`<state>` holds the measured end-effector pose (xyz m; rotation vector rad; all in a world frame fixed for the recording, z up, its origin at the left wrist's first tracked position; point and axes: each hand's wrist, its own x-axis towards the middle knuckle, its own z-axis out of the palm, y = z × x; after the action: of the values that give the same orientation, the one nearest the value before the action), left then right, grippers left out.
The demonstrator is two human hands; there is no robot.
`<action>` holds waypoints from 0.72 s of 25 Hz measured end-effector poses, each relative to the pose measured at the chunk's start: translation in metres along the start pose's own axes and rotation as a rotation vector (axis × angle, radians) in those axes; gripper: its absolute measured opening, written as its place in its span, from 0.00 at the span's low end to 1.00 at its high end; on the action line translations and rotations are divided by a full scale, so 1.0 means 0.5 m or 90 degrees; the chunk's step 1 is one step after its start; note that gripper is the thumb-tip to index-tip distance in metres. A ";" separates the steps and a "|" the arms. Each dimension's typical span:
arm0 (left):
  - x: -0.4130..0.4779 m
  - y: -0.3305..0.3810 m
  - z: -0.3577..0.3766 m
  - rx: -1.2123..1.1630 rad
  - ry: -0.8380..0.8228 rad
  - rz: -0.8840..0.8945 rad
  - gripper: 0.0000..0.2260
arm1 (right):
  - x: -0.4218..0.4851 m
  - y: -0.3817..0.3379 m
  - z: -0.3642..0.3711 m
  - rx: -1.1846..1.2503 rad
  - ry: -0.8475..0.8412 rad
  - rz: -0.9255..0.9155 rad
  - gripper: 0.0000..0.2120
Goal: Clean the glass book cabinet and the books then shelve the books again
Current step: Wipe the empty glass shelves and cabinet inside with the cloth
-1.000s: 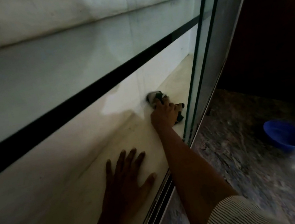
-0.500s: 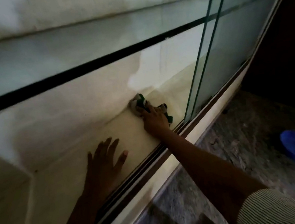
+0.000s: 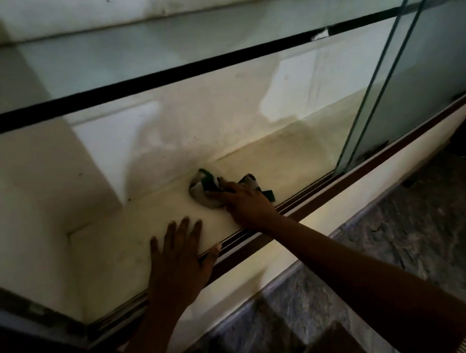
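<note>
In the head view, the bunched cloth was gripped under the curled fingers of the right hand, protruding beyond the fingertips, its long axis set along the shelf floor; the left hand was laid flat beside it, fingers spread, nothing held. The unwiped corner was judged to lie leftward of the cloth.

Bottom shelf open at front; glass shelf overhead; sliding glass door blocks right; side wall closes left.
</note>
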<state>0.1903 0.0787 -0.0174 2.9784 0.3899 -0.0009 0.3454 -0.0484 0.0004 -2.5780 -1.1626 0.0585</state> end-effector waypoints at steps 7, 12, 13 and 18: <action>-0.084 0.049 0.011 -0.008 0.246 -0.099 0.31 | 0.063 0.058 -0.068 0.043 0.109 -0.200 0.21; -0.146 0.087 0.089 0.000 0.277 -0.198 0.32 | 0.139 0.032 -0.005 0.053 0.032 -0.253 0.24; -0.143 0.081 0.091 0.006 0.281 -0.196 0.32 | 0.142 0.026 0.010 0.044 0.020 -0.278 0.25; -0.138 0.072 0.107 0.034 0.335 -0.176 0.33 | 0.160 -0.067 0.068 0.018 0.012 -0.338 0.25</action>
<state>0.1337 0.0190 -0.0643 2.9089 0.8656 0.7604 0.3691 0.0402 -0.0150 -2.1574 -1.7775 -0.0680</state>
